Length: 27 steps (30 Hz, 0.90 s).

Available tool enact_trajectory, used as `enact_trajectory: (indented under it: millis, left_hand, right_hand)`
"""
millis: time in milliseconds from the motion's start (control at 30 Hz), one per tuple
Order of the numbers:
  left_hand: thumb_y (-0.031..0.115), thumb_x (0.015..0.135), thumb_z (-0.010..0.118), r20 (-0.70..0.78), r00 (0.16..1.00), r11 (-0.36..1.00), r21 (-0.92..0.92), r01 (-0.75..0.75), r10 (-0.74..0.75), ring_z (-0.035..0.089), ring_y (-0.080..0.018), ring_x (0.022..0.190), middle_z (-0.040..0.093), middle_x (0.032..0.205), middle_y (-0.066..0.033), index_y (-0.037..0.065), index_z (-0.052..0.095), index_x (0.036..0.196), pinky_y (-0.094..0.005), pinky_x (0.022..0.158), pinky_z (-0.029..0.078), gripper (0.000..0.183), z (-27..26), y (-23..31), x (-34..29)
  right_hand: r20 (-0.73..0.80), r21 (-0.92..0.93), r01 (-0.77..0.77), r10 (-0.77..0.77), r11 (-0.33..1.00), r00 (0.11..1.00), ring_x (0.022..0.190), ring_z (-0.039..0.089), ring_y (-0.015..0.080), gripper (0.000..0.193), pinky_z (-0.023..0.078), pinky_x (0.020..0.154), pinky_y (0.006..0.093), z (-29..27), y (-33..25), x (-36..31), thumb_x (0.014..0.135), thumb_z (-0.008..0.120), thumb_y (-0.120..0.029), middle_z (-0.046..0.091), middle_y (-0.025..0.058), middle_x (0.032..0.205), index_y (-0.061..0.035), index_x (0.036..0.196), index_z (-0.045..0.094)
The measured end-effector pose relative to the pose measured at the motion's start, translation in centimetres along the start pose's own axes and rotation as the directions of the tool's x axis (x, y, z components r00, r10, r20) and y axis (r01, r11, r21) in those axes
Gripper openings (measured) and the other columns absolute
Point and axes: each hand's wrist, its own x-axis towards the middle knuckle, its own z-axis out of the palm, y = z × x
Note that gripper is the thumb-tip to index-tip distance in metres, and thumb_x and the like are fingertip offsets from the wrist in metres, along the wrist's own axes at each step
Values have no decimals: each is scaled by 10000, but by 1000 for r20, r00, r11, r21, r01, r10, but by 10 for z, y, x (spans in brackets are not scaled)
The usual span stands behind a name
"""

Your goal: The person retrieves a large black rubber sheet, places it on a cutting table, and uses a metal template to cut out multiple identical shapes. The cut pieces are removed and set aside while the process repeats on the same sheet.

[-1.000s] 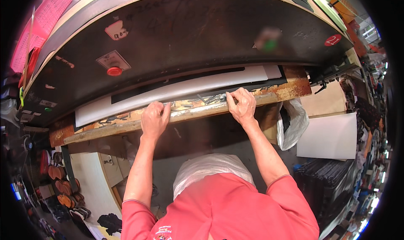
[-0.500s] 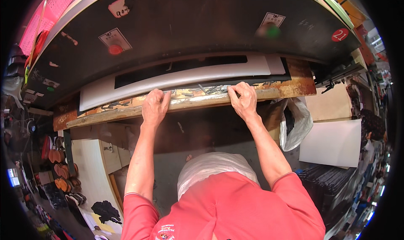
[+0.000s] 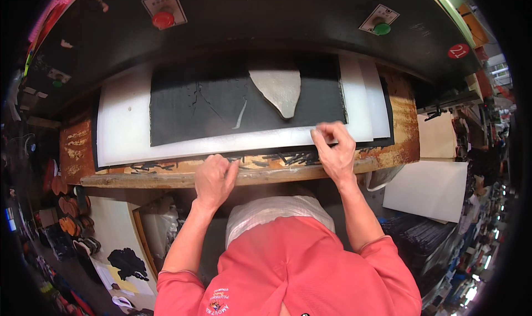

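My left hand (image 3: 216, 178) is closed, fingers curled and thumb forward, at the wooden front edge (image 3: 266, 175) of the worn table, beside small black scraps (image 3: 299, 158). My right hand (image 3: 337, 148) is also closed, thumb and forefinger drawn together over the near right part of a white board (image 3: 221, 151). Whatever either hand holds, if anything, is hidden. On the board lies a black sheet (image 3: 183, 116) with thin cracks or cuts. A pale grey, tapered flat piece (image 3: 280, 88) rests on the sheet, its far end hidden under the machine. Left of it is a thin pale strip (image 3: 240, 115).
The dark machine front (image 3: 266, 22) overhangs the table, with a red button (image 3: 163, 20) and a green button (image 3: 382, 29). White sheets (image 3: 425, 191) are at the right, above a dark stack (image 3: 415, 233). Left stands a pale cabinet (image 3: 113, 216) beside sole-shaped pieces (image 3: 69, 225).
More of the white board and black sheet shows from under the machine, and the grey piece has come into view. My right hand has moved from the table edge onto the board. The view has shifted.
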Motion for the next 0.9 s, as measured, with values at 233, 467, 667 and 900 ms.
enact_trajectory:
  millis: [233,467,667,900]
  left_hand:
    - [-14,937,747,-119,991,941,-324,-95,59,690,-356,798,694,875,-170,10,668,905,-432,700,539,88,-20,41,10]
    - [51,981,705,43,991,992,19,-125,125,488,-394,1527,582,1568,-229,-33,599,1467,-548,1274,364,505,23,46,29]
    - [77,971,733,70,990,992,25,-124,122,508,-392,1510,589,1562,-216,-40,615,1447,-542,1268,371,504,24,51,11]
    - [150,943,794,-73,996,951,-303,-64,44,467,-499,1505,597,1519,-250,-29,679,1303,-621,1264,327,418,19,99,18]
  right_hand:
    - [230,-341,62,19,938,973,1406,423,560,1065,433,1178,566,66,-54,27,726,942,-366,349,434,1585,52,1580,461]
    - [154,-398,29,36,917,987,1388,459,538,972,443,1180,561,62,-62,-7,640,884,-332,409,410,1578,-10,1511,599]
    - [323,261,-358,269,896,908,1375,604,321,998,455,1178,400,5,-54,4,672,928,-315,637,241,1477,42,1535,575]
    - [314,445,-405,284,799,906,1283,650,300,976,493,1112,377,-6,-41,6,703,929,-291,680,229,1400,81,1528,563]
